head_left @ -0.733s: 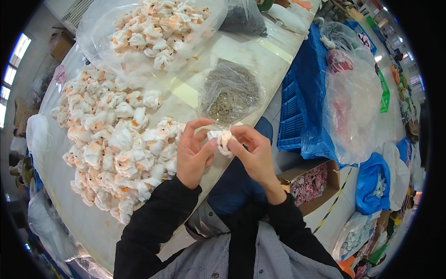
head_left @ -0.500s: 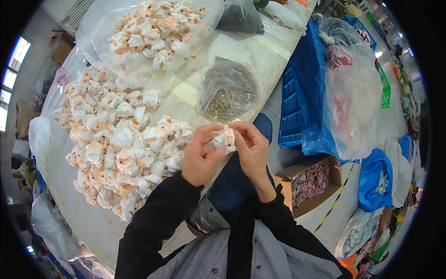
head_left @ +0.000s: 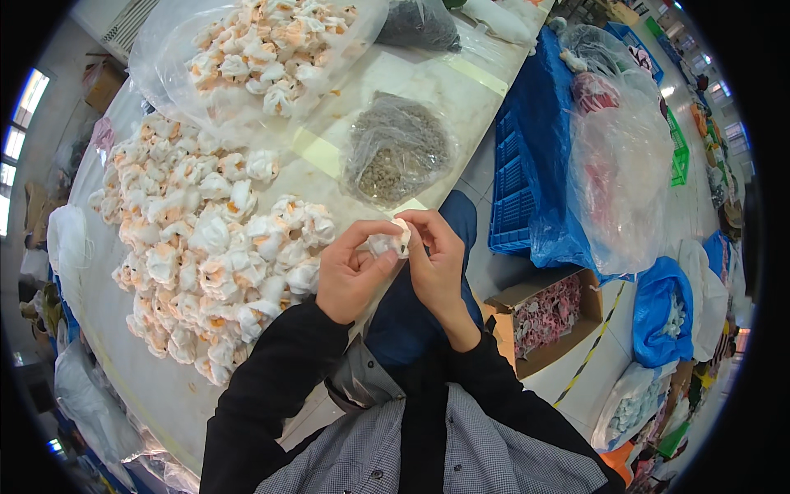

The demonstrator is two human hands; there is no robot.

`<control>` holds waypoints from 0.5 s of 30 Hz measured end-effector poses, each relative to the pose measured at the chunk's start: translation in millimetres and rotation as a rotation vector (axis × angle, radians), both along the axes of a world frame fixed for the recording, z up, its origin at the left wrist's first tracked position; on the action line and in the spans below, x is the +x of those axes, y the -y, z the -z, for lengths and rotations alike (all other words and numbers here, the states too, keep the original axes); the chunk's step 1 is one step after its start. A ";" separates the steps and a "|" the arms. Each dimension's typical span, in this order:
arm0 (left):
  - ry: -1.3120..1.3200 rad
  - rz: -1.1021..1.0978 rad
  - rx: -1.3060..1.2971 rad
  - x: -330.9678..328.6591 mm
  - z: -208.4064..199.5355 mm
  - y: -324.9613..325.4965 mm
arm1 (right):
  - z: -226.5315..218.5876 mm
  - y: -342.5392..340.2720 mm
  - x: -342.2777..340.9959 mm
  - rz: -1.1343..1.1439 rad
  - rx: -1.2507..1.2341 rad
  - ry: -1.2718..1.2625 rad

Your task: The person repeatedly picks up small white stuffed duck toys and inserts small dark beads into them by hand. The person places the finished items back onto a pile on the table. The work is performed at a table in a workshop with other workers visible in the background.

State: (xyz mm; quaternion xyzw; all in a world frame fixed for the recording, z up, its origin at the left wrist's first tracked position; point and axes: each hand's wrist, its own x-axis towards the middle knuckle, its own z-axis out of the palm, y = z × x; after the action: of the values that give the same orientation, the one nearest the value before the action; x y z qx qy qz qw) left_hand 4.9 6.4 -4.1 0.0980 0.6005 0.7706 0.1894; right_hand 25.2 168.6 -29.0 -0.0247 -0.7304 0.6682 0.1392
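Note:
Between the fingertips of both hands is a small white and peach fabric piece [head_left: 401, 239] with a dark spot on it. My left hand [head_left: 352, 265] pinches its left side, and my right hand [head_left: 438, 262] pinches its right side. Both are just off the table edge, above my lap. To the left lies a large heap of similar white and peach fabric pieces [head_left: 210, 255] with small dark spots. Beyond my hands, a clear plastic bag of small brownish-grey bits [head_left: 391, 156] rests on the table.
A clear bag of more white pieces [head_left: 280, 53] and a dark-filled bag [head_left: 420, 25] lie at the table's far side. Right of the table are a blue crate [head_left: 510, 189], a cardboard box of pink scraps [head_left: 555, 321] and a blue bag [head_left: 665, 313] on the floor.
My fingers have turned the fabric piece so that it shows narrower, and my right fingers sit closer around it. The whole view has shifted slightly.

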 end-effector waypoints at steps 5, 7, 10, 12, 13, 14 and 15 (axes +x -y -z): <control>-0.049 -0.007 -0.112 1.6 -11.6 -4.6 | 0.1 2.2 -0.3 0.055 0.101 -0.055; -0.084 -0.021 -0.162 1.6 -9.0 -2.3 | -11.5 4.6 -2.4 0.110 0.174 -0.095; -0.166 -0.101 -0.263 2.3 -10.1 -3.8 | -15.0 2.3 -0.6 0.280 0.329 -0.229; -0.206 -0.159 -0.307 2.4 -9.3 -4.0 | -14.1 -3.2 2.4 0.187 0.364 -0.320; -0.213 -0.176 -0.312 1.7 -6.4 -3.4 | -13.5 -4.8 2.8 0.140 0.381 -0.365; -0.221 -0.191 -0.316 1.2 -4.7 -3.4 | -13.1 -4.5 2.0 0.100 0.408 -0.373; -0.238 -0.192 -0.325 0.8 -4.8 -3.3 | -11.5 -3.5 1.5 0.111 0.426 -0.375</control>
State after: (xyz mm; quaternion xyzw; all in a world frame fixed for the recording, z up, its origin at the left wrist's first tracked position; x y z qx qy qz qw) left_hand 5.7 9.7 0.7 0.0989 0.7414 0.6614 0.0562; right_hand 26.7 172.1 -17.6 0.0892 -0.8134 0.4840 0.3102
